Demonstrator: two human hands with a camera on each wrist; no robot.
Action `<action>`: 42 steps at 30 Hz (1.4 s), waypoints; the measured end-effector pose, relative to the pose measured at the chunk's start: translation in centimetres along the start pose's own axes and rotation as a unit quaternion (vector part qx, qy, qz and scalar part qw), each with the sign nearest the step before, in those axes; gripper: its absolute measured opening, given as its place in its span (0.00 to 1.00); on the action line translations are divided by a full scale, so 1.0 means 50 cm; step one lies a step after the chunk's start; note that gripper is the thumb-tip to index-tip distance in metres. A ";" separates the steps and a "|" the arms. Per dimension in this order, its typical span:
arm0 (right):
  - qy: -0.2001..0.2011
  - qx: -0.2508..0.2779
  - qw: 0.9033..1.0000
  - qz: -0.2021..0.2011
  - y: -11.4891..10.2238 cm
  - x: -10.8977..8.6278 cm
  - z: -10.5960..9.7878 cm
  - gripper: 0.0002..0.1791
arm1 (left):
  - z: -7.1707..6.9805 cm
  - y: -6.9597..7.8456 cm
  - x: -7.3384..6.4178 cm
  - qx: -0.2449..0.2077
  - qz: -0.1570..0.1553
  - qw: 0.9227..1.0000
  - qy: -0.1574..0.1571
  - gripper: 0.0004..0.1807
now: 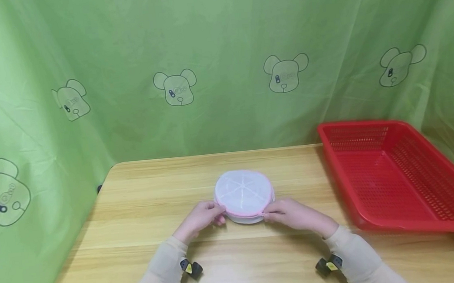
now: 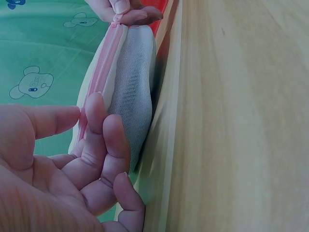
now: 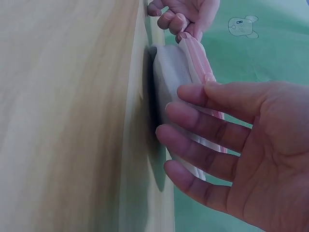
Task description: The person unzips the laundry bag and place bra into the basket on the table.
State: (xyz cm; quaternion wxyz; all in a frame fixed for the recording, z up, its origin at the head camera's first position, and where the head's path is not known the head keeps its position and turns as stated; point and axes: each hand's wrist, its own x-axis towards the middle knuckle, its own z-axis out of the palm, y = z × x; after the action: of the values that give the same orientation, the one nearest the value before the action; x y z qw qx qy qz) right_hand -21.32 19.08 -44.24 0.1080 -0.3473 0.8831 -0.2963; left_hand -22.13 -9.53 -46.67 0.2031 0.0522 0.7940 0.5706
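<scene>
1. The left hand [image 1: 205,215] is at the near left edge of the pouch, its thumb and forefinger pinching the pink-trimmed rim; the other fingers are loosely bent. This looks like a sound steadying hold, as the rim should be firmer than the mesh.

2. The round white pouch [image 1: 243,191] lies flat on the wooden table [image 1: 153,185], between the two hands. It is probably light, so it would likely slide or turn under a one-sided tug unless the other side is held.

3. Its top face, crossed by pale lines meeting at the middle, looks thin and pliable; pressing there would likely dent it. The side wall [image 2: 133,63] is soft mesh that bows a little. Nothing suggests it is brittle, though a nail could snag the weave. The contents, if any, cannot be made out.

4. The pink zip [image 2: 101,72] runs along the near rim. It should bend with the cloth, so keeping it taut between two holds would probably help the slider run.

5. The right hand [image 1: 287,213] pinches the small zip pull [image 3: 208,77] between thumb and forefinger at the near right edge, the remaining fingers spread. So small a tab could slip; a fingertip grip suits it best.

6. Farther right, well apart from the pouch, stands a red basket [image 1: 407,226].
</scene>
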 end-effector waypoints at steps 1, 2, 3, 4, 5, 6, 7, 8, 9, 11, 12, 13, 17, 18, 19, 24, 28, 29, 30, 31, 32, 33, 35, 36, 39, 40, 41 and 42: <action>0.002 -0.002 1.000 -0.002 0.000 0.000 0.001 0.10 | 0.000 0.000 0.000 0.001 0.001 1.000 -0.001 0.16; 0.002 -0.004 1.000 -0.004 0.000 0.001 0.001 0.10 | 0.000 -0.001 0.000 0.002 0.001 1.000 -0.002 0.16; 0.004 -0.006 1.000 -0.003 -0.001 0.001 0.002 0.10 | 0.000 -0.001 0.000 0.003 0.002 1.000 -0.003 0.16; 0.004 -0.008 1.000 -0.005 0.000 0.002 0.003 0.10 | 0.000 -0.001 0.001 0.004 0.003 1.000 -0.004 0.16; 0.004 -0.010 1.000 -0.003 0.000 0.003 0.004 0.10 | 0.001 -0.001 0.001 0.004 0.003 1.000 -0.005 0.16; 0.004 -0.011 1.000 -0.002 0.001 0.003 0.004 0.09 | 0.001 -0.001 0.001 0.004 0.004 1.000 -0.005 0.16; 0.004 -0.011 1.000 0.000 0.001 0.003 0.005 0.09 | 0.001 -0.002 0.001 0.005 0.004 1.000 -0.006 0.16; 0.003 -0.013 1.000 -0.001 0.001 0.004 0.006 0.09 | 0.001 -0.002 0.001 0.006 0.005 1.000 -0.006 0.16; 0.004 -0.014 1.000 -0.001 0.002 0.004 0.007 0.09 | 0.001 -0.002 0.002 0.007 0.005 1.000 -0.007 0.16; 0.003 -0.015 1.000 -0.003 0.002 0.005 0.009 0.09 | 0.001 -0.003 0.002 0.009 0.006 1.000 -0.008 0.16; 0.003 -0.014 1.000 -0.004 0.003 0.006 0.010 0.09 | 0.001 -0.003 0.003 0.010 0.006 1.000 -0.008 0.16; 0.004 -0.015 1.000 -0.005 0.002 0.006 0.012 0.09 | 0.002 -0.003 0.003 0.011 0.007 1.000 -0.008 0.16; 0.010 -0.016 1.000 -0.011 0.001 0.008 0.016 0.09 | 0.003 -0.001 0.001 0.018 0.012 1.000 -0.009 0.17; 0.011 -0.015 1.000 -0.009 -0.001 0.008 0.017 0.09 | 0.004 0.000 0.001 0.018 0.013 1.000 -0.010 0.17; 0.012 -0.015 1.000 -0.009 -0.002 0.008 0.018 0.09 | 0.004 0.001 0.000 0.019 0.014 1.000 -0.011 0.17; 0.009 -0.011 1.000 -0.014 -0.009 0.009 0.024 0.10 | 0.006 0.001 -0.002 0.019 0.016 0.999 -0.021 0.18; 0.009 -0.014 1.000 -0.018 -0.012 0.010 0.030 0.10 | 0.008 0.002 -0.003 0.020 0.018 0.999 -0.023 0.18; 0.010 -0.016 1.000 -0.019 -0.013 0.010 0.030 0.10 | 0.009 0.002 -0.003 0.022 0.020 0.999 -0.023 0.18; 0.011 -0.018 1.000 -0.020 -0.014 0.010 0.031 0.10 | 0.009 0.002 -0.004 0.023 0.019 0.999 -0.022 0.18; 0.011 -0.017 1.000 -0.022 -0.016 0.011 0.031 0.10 | 0.009 0.003 -0.004 0.025 0.018 0.999 -0.020 0.18; 0.011 -0.018 1.000 -0.023 -0.017 0.011 0.031 0.10 | 0.009 0.003 -0.004 0.026 0.017 0.999 -0.018 0.18; 0.011 -0.018 0.999 -0.026 -0.018 0.012 0.031 0.10 | 0.009 0.004 -0.005 0.027 0.016 0.999 -0.017 0.18; 0.011 -0.017 0.999 -0.029 -0.020 0.013 0.032 0.10 | 0.010 0.005 -0.005 0.028 0.014 0.999 -0.014 0.18; 0.010 -0.016 0.999 -0.028 -0.020 0.014 0.033 0.10 | 0.010 0.006 -0.006 0.026 0.011 1.000 -0.013 0.18; 0.008 -0.016 1.000 -0.026 -0.021 0.015 0.034 0.10 | 0.013 0.008 -0.008 0.027 0.014 1.000 -0.005 0.18; 0.008 -0.016 1.000 -0.025 -0.022 0.016 0.034 0.10 | 0.014 0.009 -0.008 0.025 0.015 1.000 -0.003 0.18; 0.007 -0.015 1.000 -0.025 -0.022 0.016 0.034 0.10 | 0.015 0.009 -0.009 0.023 0.016 1.000 -0.001 0.17; 0.006 -0.014 1.000 -0.023 -0.022 0.016 0.034 0.10 | 0.016 0.009 -0.009 0.019 0.015 1.000 0.000 0.17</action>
State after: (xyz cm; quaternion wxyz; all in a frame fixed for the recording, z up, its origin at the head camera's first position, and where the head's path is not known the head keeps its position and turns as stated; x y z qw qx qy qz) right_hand -20.64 17.14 -44.94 0.0909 -0.3671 0.8798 -0.2880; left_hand -21.49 -8.79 -46.34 0.1930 0.0678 0.8041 0.5582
